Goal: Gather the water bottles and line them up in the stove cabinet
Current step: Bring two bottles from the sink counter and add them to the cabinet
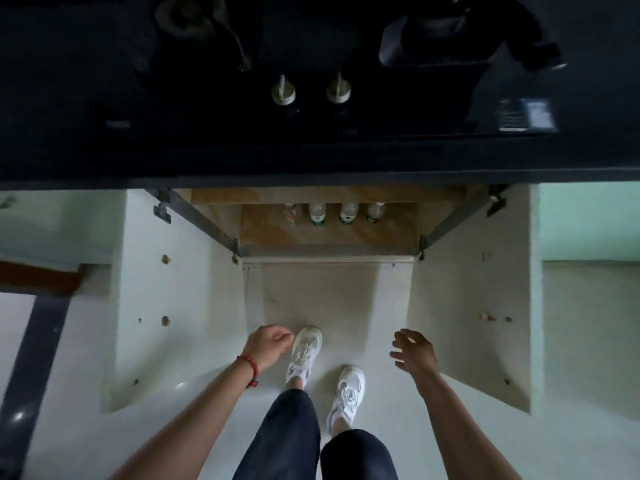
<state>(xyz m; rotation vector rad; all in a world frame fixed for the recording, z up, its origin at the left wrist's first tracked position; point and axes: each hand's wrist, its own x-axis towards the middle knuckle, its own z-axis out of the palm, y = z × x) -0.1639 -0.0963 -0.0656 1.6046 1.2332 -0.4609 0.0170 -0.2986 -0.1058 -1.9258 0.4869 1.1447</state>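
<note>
Under the black stove top, the cabinet (325,237) stands open with a brown floor. At its back, several clear water bottles stand upright in a row: one with a green label (317,213), a second (348,213), a third (375,212), and a partly hidden one (290,211) at the left. My left hand (269,344) hangs low over the floor, fingers curled, holding nothing. My right hand (412,351) is beside it with fingers spread and empty. Both hands are well in front of the cabinet, apart from the bottles.
Two white cabinet doors (173,289) (474,292) swing out on either side. The black stove top (311,98) carries two knobs (283,91) and burners. My feet in white shoes (304,355) stand on the pale floor between the doors.
</note>
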